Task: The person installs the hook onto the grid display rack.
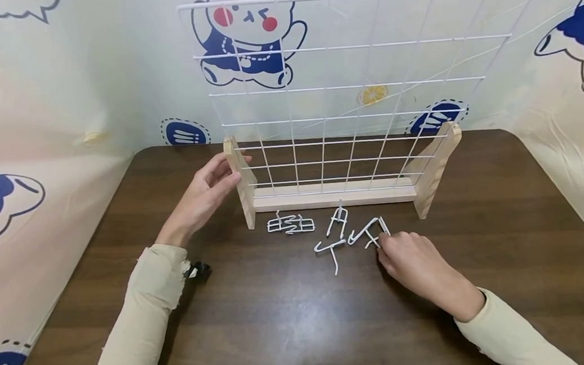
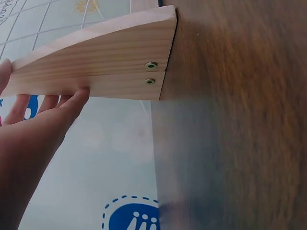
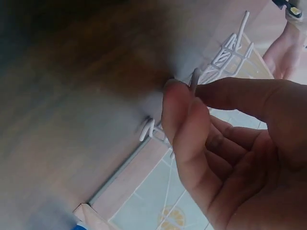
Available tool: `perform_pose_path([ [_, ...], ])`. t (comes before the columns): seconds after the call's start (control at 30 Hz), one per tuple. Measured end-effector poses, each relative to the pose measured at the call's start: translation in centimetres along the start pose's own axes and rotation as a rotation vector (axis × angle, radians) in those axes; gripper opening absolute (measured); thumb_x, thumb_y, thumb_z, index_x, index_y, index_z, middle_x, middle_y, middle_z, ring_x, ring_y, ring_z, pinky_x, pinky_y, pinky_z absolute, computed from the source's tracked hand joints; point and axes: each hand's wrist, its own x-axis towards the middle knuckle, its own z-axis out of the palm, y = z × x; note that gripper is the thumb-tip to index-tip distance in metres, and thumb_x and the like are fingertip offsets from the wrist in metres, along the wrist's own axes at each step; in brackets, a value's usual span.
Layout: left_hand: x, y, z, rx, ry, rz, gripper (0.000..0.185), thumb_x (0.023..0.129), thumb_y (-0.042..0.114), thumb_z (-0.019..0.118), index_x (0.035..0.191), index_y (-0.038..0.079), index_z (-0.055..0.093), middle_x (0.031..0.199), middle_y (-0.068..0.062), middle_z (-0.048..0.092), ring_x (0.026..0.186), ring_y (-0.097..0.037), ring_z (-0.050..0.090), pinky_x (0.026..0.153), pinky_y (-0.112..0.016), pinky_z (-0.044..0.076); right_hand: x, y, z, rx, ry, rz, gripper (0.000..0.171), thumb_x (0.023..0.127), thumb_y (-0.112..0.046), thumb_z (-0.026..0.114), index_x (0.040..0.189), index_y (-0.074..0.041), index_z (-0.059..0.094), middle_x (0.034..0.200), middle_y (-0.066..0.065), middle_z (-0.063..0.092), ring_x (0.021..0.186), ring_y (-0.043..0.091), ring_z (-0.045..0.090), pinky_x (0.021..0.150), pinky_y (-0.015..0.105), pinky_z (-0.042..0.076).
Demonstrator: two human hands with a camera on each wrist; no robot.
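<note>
A white wire grid panel point(image 1: 364, 45) stands upright in a wooden stand. My left hand point(image 1: 203, 194) holds the stand's left wooden side panel point(image 2: 120, 52), fingers around its edges. My right hand point(image 1: 420, 264) is low over the table in front of the stand. In the right wrist view, its thumb and fingertips pinch the end of a white wire hook point(image 3: 194, 79); the rest of that hook is partly hidden by the hand. Several more white wire hooks point(image 1: 332, 246) lie loosely to its left, some overlapping.
The brown wooden table point(image 1: 282, 330) reaches back to a patterned cloth point(image 1: 127, 75) that hangs behind and at both sides. The stand's right side panel point(image 1: 436, 172) rises behind the right hand. A small black item point(image 1: 199, 271) hangs at the left cuff.
</note>
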Motion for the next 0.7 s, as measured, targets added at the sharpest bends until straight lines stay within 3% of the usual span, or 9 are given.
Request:
perform_pose_path([
  [0.27, 0.1, -0.1, -0.1, -0.029, -0.015, 0.007, 0.05, 0.103, 0.009, 0.052, 0.151, 0.015, 0.038, 0.149, -0.014, 0.043, 0.142, -0.04, 0.033, 0.114, -0.032, 0.034, 0.1, 0.4, -0.8, 0.061, 0.034, -0.029, 0.032, 0.084, -0.002, 0.069, 0.063, -0.015, 0.048, 0.051, -0.006, 0.042, 0.044, 0.018, 0.047, 0.04, 0.036, 0.038],
  [0.5, 0.1, -0.3, -0.2, -0.008, -0.014, 0.005, 0.05, 0.104, 0.009, 0.051, 0.151, 0.016, 0.038, 0.15, -0.013, 0.043, 0.142, -0.036, 0.033, 0.113, -0.029, 0.034, 0.4, 0.7, -1.7, 0.179, -0.016, -0.023, 0.019, 0.086, -0.003, 0.066, 0.072, -0.015, 0.061, 0.054, -0.012, 0.041, 0.05, 0.006, 0.041, 0.047, 0.027, 0.038],
  [0.7, 0.1, -0.4, -0.2, 0.015, -0.014, 0.004, 0.051, 0.104, 0.011, 0.052, 0.152, 0.015, 0.037, 0.15, -0.012, 0.043, 0.143, -0.037, 0.032, 0.112, -0.027, 0.035, 0.6, 0.9, -2.4, 0.433, -0.088, 0.062, 0.014, 0.091, -0.005, 0.065, 0.08, -0.011, 0.068, 0.052, -0.015, 0.049, 0.046, -0.001, 0.046, 0.045, 0.022, 0.043],
])
